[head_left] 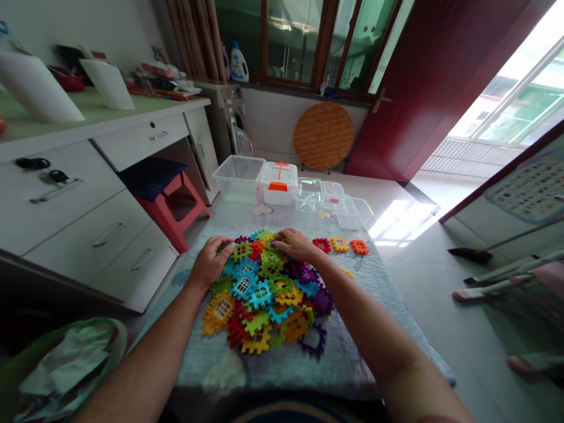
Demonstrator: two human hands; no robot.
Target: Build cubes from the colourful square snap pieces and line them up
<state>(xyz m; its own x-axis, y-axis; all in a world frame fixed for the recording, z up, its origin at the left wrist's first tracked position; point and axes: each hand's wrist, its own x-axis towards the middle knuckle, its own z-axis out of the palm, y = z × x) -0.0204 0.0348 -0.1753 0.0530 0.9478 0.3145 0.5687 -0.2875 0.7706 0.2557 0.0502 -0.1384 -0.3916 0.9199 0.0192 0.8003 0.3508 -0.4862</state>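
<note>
Cloth-draped, the worktop (379, 282) carries a heap of colourful plastic pieces (262, 294); the left hand (211, 261) and right hand (299, 244) touch its far part, though I cannot tell whether their fingers (286, 234) grip any. Clear boxes (279, 176) stand beyond; by the window (293, 44), a bottle's (239, 64) label is illegible.

Head camera: on my head, facing forward and down over the cloth-covered desk (282, 376).
Forearms: nearest my lens, the left one (156, 343) from the lower left, the right one (365, 320) from the lower right.
Plastic pieces: mid-frame (261, 294), seen close from above, with my fingers (227, 251).
Window and red door: farther off, the window (291, 41) top centre, the door (409, 76) upper right.
</note>
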